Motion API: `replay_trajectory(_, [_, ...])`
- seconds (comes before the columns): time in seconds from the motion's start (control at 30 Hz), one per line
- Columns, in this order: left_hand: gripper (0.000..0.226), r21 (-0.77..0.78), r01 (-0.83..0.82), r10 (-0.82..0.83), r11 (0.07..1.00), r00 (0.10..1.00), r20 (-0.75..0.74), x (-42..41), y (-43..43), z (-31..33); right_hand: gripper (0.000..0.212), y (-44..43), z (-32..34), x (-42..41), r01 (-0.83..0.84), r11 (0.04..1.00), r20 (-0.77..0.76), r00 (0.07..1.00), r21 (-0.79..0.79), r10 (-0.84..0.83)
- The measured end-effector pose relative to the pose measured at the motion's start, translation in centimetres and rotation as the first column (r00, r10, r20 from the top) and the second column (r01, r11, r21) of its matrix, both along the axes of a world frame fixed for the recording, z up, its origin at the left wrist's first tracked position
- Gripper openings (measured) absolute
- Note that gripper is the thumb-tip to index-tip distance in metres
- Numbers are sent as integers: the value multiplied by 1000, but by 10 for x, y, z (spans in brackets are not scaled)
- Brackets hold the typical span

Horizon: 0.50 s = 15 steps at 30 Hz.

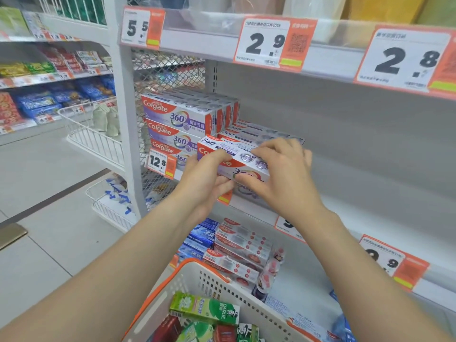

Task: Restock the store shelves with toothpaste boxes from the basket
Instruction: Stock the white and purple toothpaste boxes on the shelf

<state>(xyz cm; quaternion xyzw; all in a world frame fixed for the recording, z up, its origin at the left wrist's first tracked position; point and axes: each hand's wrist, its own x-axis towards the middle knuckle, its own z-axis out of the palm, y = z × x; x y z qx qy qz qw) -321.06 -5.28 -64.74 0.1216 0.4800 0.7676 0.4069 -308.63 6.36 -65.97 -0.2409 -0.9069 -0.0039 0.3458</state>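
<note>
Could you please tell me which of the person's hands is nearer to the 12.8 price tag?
Left. The left hand grips the Colgate box just right of the 12.8 price tag; the right hand holds the box's far end, farther right.

1. Stacked boxes (177, 114) read "Colgate 360°".
2. On the top shelf (204, 49), the left tag (138, 28) reads "5.5", the middle tag (265, 43) "2.9", the right tag (404, 60) "2.8".
3. A lower tag (158, 162) reads "12.8".
4. The green box (204, 308) in the basket (222, 285) reads "DARLIE".
</note>
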Motion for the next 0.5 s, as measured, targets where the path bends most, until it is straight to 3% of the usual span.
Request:
replay_trajectory(0.13, [27, 22, -10, 9, 1000, 1000, 15, 7, -8, 6, 51, -6, 9, 2, -14, 1000, -116, 993, -20, 11])
replay_trajectory(0.23, [25, 0, -14, 14, 1000, 1000, -1, 15, -12, 11, 51, -6, 24, 8, -11, 996, -258, 966, -91, -13])
replay_trajectory(0.3, [22, -70, -26, 20, 997, 996, -89, 18, -11, 9, 54, -1, 34, 12, -23, 991, -345, 938, -130, -24])
replay_trajectory(0.4, [46, -154, -26, -18, 988, 961, -276, 19, -7, 4, 51, 6, 43, 18, -10, 991, -363, 931, -133, -40])
replay_trajectory(0.5, [64, -241, -40, -70, 970, 899, -433, 22, -8, 0, 44, 9, 46, 19, 75, 995, -210, 974, -66, -88])
